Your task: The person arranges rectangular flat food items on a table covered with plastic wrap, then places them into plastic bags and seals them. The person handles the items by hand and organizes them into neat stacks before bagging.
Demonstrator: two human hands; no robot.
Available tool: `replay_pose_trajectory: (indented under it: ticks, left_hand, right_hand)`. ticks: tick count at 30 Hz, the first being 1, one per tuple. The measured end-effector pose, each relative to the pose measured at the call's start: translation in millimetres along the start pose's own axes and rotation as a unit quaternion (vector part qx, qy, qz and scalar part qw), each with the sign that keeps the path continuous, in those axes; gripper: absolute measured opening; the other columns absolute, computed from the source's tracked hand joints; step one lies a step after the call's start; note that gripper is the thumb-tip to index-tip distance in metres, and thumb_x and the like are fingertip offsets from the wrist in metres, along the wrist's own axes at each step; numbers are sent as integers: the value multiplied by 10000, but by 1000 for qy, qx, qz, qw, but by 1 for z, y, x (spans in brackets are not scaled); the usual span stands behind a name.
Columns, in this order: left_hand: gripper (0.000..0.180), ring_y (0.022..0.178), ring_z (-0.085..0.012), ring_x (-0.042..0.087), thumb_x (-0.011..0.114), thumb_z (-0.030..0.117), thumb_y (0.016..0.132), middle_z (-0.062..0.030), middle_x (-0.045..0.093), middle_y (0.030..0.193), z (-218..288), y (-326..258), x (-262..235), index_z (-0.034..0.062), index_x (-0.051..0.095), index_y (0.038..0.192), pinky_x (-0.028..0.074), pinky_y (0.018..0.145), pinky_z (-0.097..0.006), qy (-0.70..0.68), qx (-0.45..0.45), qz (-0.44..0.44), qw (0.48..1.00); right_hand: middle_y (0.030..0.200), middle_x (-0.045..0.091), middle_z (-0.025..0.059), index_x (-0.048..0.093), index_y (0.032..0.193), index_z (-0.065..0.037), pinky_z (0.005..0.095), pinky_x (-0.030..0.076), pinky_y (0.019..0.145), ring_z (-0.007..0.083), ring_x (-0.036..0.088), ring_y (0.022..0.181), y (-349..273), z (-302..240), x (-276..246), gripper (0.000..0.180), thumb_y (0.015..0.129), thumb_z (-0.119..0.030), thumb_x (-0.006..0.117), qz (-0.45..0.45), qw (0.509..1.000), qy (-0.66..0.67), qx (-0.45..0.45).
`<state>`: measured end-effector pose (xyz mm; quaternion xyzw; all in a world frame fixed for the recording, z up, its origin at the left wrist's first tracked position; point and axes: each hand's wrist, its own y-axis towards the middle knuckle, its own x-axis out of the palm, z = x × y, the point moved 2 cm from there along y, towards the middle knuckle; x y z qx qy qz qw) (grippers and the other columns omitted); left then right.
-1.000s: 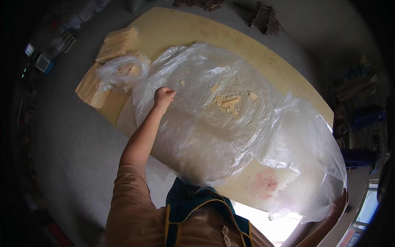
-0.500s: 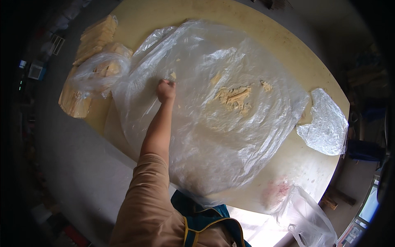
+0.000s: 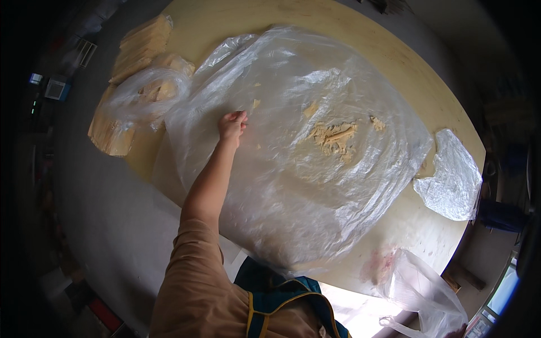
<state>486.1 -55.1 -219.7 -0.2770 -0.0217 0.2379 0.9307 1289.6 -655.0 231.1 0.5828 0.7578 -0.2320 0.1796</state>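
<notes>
My left hand (image 3: 231, 126) is over the left part of a large clear plastic sheet (image 3: 270, 186) spread on the table. Its fingers are pinched together; whatever is between them, if anything, is too small to make out. Just beyond the fingertips lies a small beige flake (image 3: 256, 103). Farther right on the sheet sits a heap of broken beige flakes (image 3: 336, 136), with a larger flat piece (image 3: 310, 109) and a small clump (image 3: 377, 123) near it. My right hand is out of view.
Stacks of thin yellowish sheets (image 3: 141, 45) stand at the table's left edge, with a crumpled clear bag (image 3: 149, 93) against them. A folded piece of clear plastic (image 3: 451, 177) lies far right. A plastic carrier bag (image 3: 414, 287) rests at the near right, beside a reddish stain (image 3: 378, 265).
The view has shifted, moving the table rightward in the picture. My left hand has drawn a little left of the small flake and turned, so that its pinched fingers show.
</notes>
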Motion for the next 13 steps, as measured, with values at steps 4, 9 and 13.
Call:
replay_pose_trajectory:
  ticks: [4, 9, 13]
  left_hand:
    - [133, 596, -62, 523, 781, 169, 900, 4, 669, 792, 24, -42, -38, 84, 679, 910, 406, 524, -223, -110, 42, -16, 993]
    - [105, 604, -65, 508, 756, 164, 925, 9, 654, 797, -1, -110, -210, 91, 682, 936, 406, 555, -230, -199, 140, 67, 968]
    - [103, 575, -73, 495, 700, 149, 948, 10, 614, 774, -73, -187, -406, 85, 663, 1019, 379, 494, -233, -163, 84, 324, 928]
  right_hand:
    - [712, 467, -14, 546, 1327, -11, 250, 329, 492, 105, 411, 562, 23, -5, 3, 381, 975, -157, 538, -39, 997, 27, -65]
    - [876, 534, 26, 557, 1141, -50, 310, 438, 589, 154, 517, 720, 39, -44, 37, 257, 1001, -266, 543, -57, 995, 58, -52]
    - [1149, 623, 118, 447, 1375, -49, 365, 522, 900, 211, 611, 904, 107, -65, 52, 551, 1011, -455, 523, -483, 690, 437, 315]
